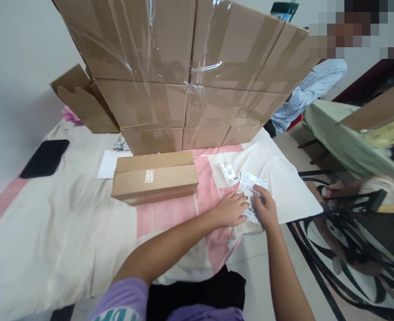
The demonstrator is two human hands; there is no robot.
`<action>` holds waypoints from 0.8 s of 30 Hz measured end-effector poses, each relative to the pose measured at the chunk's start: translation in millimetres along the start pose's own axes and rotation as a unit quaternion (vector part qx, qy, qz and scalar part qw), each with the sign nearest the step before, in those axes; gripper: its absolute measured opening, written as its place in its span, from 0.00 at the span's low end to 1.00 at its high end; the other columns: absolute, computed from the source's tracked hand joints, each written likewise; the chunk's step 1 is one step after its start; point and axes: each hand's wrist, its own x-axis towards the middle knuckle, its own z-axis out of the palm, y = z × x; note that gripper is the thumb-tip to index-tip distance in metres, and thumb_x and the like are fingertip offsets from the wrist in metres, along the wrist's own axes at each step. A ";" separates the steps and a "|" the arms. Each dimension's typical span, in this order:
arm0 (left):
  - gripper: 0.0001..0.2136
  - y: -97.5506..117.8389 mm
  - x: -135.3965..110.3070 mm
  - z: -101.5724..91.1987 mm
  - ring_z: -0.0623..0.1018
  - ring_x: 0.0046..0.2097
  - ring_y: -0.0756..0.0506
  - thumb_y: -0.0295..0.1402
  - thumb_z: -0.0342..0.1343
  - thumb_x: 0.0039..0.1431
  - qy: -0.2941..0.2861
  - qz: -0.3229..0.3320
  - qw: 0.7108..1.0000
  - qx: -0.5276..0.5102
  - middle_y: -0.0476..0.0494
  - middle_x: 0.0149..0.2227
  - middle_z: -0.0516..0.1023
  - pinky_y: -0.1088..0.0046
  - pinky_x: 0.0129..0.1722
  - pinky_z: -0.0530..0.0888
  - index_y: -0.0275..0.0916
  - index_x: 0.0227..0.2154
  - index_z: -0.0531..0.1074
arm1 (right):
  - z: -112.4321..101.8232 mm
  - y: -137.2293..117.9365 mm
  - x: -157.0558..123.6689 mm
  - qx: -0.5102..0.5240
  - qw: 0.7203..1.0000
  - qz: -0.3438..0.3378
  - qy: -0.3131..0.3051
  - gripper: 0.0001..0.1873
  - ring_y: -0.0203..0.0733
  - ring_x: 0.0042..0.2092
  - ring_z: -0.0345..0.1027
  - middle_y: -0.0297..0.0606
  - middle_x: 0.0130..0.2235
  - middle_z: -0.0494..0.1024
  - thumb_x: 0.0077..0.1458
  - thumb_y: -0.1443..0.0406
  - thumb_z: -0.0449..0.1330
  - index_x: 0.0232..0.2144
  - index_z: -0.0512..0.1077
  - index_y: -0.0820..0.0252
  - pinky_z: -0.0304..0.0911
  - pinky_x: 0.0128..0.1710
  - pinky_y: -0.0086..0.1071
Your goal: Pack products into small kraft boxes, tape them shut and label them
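A white sheet with rows of small printed blue-black marks [247, 179], like a label sheet, lies near the bed's front right edge. My left hand [230, 209] rests flat on its left side, fingers stretched out. At the sheet's right side, my right hand [265, 206] has its thumb and fingers bent in a pinch at the paper; what exactly is between the fingertips is too small to see. Just beyond the sheet stands a white tape dispenser [228, 174]. To the left lies a closed long cardboard box [155, 183] with a piece of clear tape on its seam.
Stacked cardboard boxes [156, 104] in clear wrap rise behind the work area. An open carton [86, 104], white paper [106, 164] and a black tablet-like slab [45, 158] are at left. Across the right side are a person in a light blue shirt [304, 98] and a green-covered table [333, 120].
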 end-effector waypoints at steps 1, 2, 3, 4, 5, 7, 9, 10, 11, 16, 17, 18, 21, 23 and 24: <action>0.18 -2.6 -2.8 3.5 0.72 0.60 0.37 0.41 0.52 0.67 -0.001 0.004 1.000 0.000 0.35 0.59 0.74 0.58 0.61 0.64 0.35 0.52 0.72 | 4.1 0.4 2.8 -0.015 1.000 -0.006 -0.008 0.19 0.54 0.59 0.69 0.50 0.55 0.78 0.62 0.57 0.57 0.50 0.76 0.58 0.63 0.61 0.55; 0.18 -4.6 -5.9 5.3 0.71 0.61 0.37 0.42 0.51 0.68 -0.002 0.008 1.000 0.001 0.35 0.59 0.74 0.58 0.62 0.64 0.35 0.52 0.72 | 7.1 0.2 5.8 -0.038 0.999 -0.011 -0.020 0.20 0.56 0.60 0.68 0.50 0.57 0.76 0.61 0.57 0.57 0.52 0.75 0.58 0.61 0.61 0.57; 0.18 -6.1 -8.7 5.9 0.71 0.61 0.37 0.42 0.51 0.68 -0.003 0.013 1.000 0.001 0.35 0.59 0.74 0.58 0.62 0.63 0.35 0.52 0.71 | 8.9 0.0 8.8 -0.069 0.997 -0.014 -0.034 0.22 0.58 0.60 0.67 0.50 0.58 0.76 0.61 0.57 0.57 0.54 0.75 0.58 0.60 0.61 0.58; 0.18 -7.1 -10.8 5.7 0.71 0.61 0.37 0.42 0.51 0.68 -0.003 0.015 1.000 0.001 0.36 0.58 0.74 0.58 0.61 0.63 0.36 0.52 0.71 | 9.5 0.3 11.9 -0.102 0.993 -0.014 -0.049 0.23 0.60 0.60 0.66 0.50 0.59 0.75 0.61 0.56 0.58 0.55 0.75 0.57 0.60 0.60 0.60; 0.18 -7.6 -12.0 5.2 0.71 0.61 0.37 0.42 0.51 0.68 -0.002 0.016 1.000 0.000 0.36 0.57 0.75 0.59 0.61 0.64 0.36 0.52 0.72 | 9.1 1.1 15.0 -0.130 0.989 -0.014 -0.063 0.23 0.61 0.59 0.66 0.49 0.60 0.75 0.61 0.56 0.58 0.56 0.75 0.56 0.60 0.58 0.60; 0.17 -7.4 -12.1 4.2 0.71 0.60 0.38 0.42 0.52 0.67 0.002 0.015 1.000 -0.003 0.37 0.57 0.75 0.59 0.60 0.64 0.36 0.51 0.72 | 6.7 4.1 21.4 -0.155 0.985 -0.018 -0.074 0.22 0.61 0.57 0.68 0.45 0.59 0.75 0.60 0.56 0.59 0.55 0.75 0.53 0.60 0.56 0.59; 0.17 -6.6 -10.9 3.9 0.72 0.60 0.38 0.42 0.52 0.67 0.008 0.013 1.000 -0.006 0.37 0.57 0.75 0.59 0.60 0.65 0.36 0.50 0.72 | 4.3 7.9 27.6 -0.150 0.986 -0.034 -0.069 0.20 0.58 0.54 0.70 0.44 0.56 0.78 0.60 0.57 0.59 0.53 0.77 0.52 0.60 0.54 0.56; 0.17 -6.3 -10.4 4.2 0.72 0.60 0.38 0.42 0.52 0.67 0.011 0.011 1.000 -0.008 0.37 0.58 0.75 0.60 0.60 0.65 0.36 0.50 0.72 | 3.6 9.5 30.2 -0.145 0.987 -0.042 -0.063 0.18 0.57 0.53 0.71 0.44 0.54 0.78 0.60 0.57 0.59 0.51 0.78 0.52 0.60 0.54 0.55; 0.17 -6.0 -10.1 4.6 0.71 0.60 0.38 0.42 0.52 0.67 0.013 0.009 1.000 -0.009 0.37 0.59 0.74 0.60 0.60 0.65 0.36 0.50 0.73 | 3.5 10.9 32.2 -0.141 0.987 -0.049 -0.056 0.17 0.55 0.52 0.72 0.43 0.52 0.79 0.60 0.57 0.59 0.48 0.79 0.53 0.60 0.54 0.53; 0.16 -6.6 -11.0 9.5 0.71 0.60 0.38 0.42 0.53 0.67 0.017 0.003 1.000 -0.016 0.38 0.59 0.75 0.60 0.60 0.65 0.37 0.50 0.73 | 7.4 12.4 33.6 -0.135 0.987 -0.073 -0.041 0.12 0.51 0.51 0.73 0.43 0.50 0.79 0.61 0.59 0.59 0.44 0.79 0.54 0.60 0.53 0.48; 0.16 -6.9 -11.1 10.6 0.71 0.61 0.39 0.42 0.53 0.67 0.017 0.003 1.000 -0.016 0.38 0.60 0.75 0.59 0.60 0.65 0.37 0.51 0.73 | 8.2 12.2 33.1 -0.135 0.987 -0.075 -0.038 0.11 0.51 0.51 0.73 0.42 0.50 0.80 0.62 0.59 0.59 0.43 0.79 0.54 0.60 0.53 0.48; 0.17 -7.2 -11.0 11.5 0.71 0.61 0.39 0.42 0.53 0.67 0.017 0.003 1.000 -0.017 0.38 0.60 0.74 0.59 0.60 0.64 0.38 0.51 0.73 | 8.8 12.0 32.6 -0.134 0.987 -0.078 -0.035 0.11 0.51 0.51 0.73 0.42 0.49 0.80 0.62 0.60 0.59 0.43 0.79 0.55 0.60 0.52 0.48; 0.17 -7.7 -10.3 13.2 0.71 0.61 0.39 0.43 0.53 0.66 0.019 0.004 1.000 -0.017 0.38 0.60 0.74 0.59 0.61 0.64 0.38 0.52 0.72 | 9.6 11.4 31.8 -0.133 0.987 -0.081 -0.025 0.10 0.51 0.50 0.73 0.43 0.49 0.80 0.63 0.61 0.58 0.41 0.78 0.56 0.59 0.52 0.47; 0.18 -8.0 -9.8 13.8 0.71 0.61 0.39 0.43 0.53 0.66 0.020 0.005 1.000 -0.017 0.39 0.60 0.74 0.59 0.61 0.64 0.39 0.52 0.73 | 9.7 11.0 31.7 -0.135 0.987 -0.082 -0.023 0.09 0.51 0.50 0.72 0.43 0.49 0.80 0.63 0.61 0.58 0.41 0.77 0.56 0.59 0.53 0.48; 0.18 -8.1 -9.6 14.1 0.71 0.61 0.39 0.43 0.53 0.66 0.021 0.006 1.000 -0.017 0.39 0.59 0.75 0.59 0.61 0.64 0.39 0.52 0.73 | 9.8 10.7 31.8 -0.136 0.987 -0.082 -0.024 0.09 0.51 0.50 0.72 0.44 0.49 0.80 0.64 0.61 0.58 0.40 0.77 0.56 0.59 0.53 0.48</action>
